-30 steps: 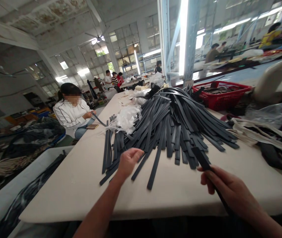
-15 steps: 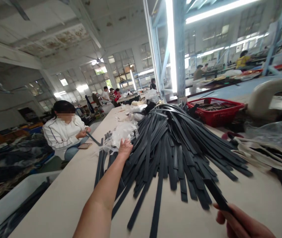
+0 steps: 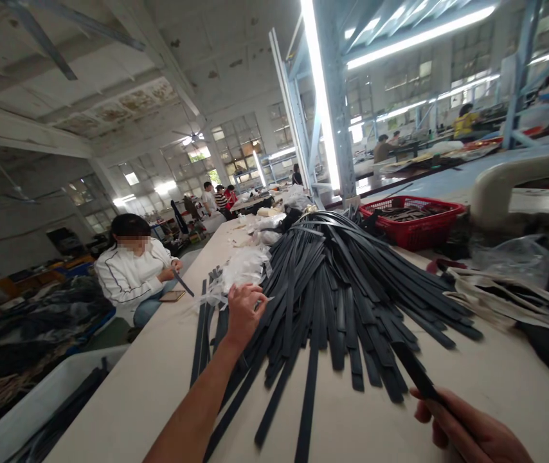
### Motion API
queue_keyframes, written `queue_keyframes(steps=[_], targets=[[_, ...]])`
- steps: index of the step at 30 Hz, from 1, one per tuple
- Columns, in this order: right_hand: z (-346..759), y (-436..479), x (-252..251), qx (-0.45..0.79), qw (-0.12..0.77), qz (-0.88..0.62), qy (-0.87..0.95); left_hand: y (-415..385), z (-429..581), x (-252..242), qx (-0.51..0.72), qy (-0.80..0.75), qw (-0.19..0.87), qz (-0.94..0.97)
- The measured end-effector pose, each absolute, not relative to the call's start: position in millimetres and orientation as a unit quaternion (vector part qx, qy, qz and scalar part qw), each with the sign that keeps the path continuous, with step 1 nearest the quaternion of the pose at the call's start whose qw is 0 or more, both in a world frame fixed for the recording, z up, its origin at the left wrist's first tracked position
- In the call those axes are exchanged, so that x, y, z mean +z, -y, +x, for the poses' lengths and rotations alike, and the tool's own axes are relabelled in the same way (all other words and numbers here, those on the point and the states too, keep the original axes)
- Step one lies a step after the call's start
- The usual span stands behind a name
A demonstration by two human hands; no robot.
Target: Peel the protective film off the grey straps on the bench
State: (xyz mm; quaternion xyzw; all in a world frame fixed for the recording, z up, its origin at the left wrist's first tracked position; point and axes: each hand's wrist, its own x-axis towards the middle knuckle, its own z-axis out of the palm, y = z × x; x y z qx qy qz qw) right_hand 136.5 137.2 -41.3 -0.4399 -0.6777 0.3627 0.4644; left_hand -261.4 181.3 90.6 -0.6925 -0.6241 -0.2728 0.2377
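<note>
My right hand (image 3: 467, 421) grips the end of a dark flat strap (image 3: 414, 370) at the lower right. The strap's far end points up and left toward the pile. My left hand (image 3: 245, 315) is closed in a pinch, with a small white strip (image 3: 269, 298) showing at its fingertips. Just behind it lies a heap of white, partly see-through strips (image 3: 245, 267). To its right, a large pile of dark straps (image 3: 323, 283) fans out toward me, covering much of the tabletop's middle.
The straps lie on a pale table (image 3: 125, 392). A red basket (image 3: 412, 225) with dark pieces stands behind, near a blue metal post (image 3: 337, 103). Across the left edge sits a person in white (image 3: 132, 276) holding a dark strap, beside a phone (image 3: 172, 296). A white bin (image 3: 62, 392) stands lower left.
My left hand has drawn back from the white heap, its fingers now pinched with a small white strip. My right hand keeps hold of the dark strap. The view has shifted slightly.
</note>
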Motion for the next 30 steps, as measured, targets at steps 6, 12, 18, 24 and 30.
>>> queue_keyframes(steps=[6,12,18,24,30], targets=[[121.3,-118.6,-1.5,0.53,0.461,-0.412,0.581,-67.3,-212.3,63.2,-0.413,0.527,0.24,-0.703],[75.6,-74.5,6.4,0.822,0.279,-0.251,0.428,11.4,-186.6,20.4,-0.454,0.48,0.211,-0.72],[28.2,-57.2,2.1,0.865,0.132,-0.169,0.453,47.6,-173.2,3.6,-0.456,0.47,0.193,-0.731],[-0.8,-58.6,3.8,0.78,0.213,-0.201,0.552,66.3,-166.8,-9.9,-0.475,0.5,0.167,-0.704],[3.2,-58.8,14.0,0.703,0.246,-0.224,0.629,75.5,-159.3,-11.5,-0.561,0.616,-0.345,-0.431]])
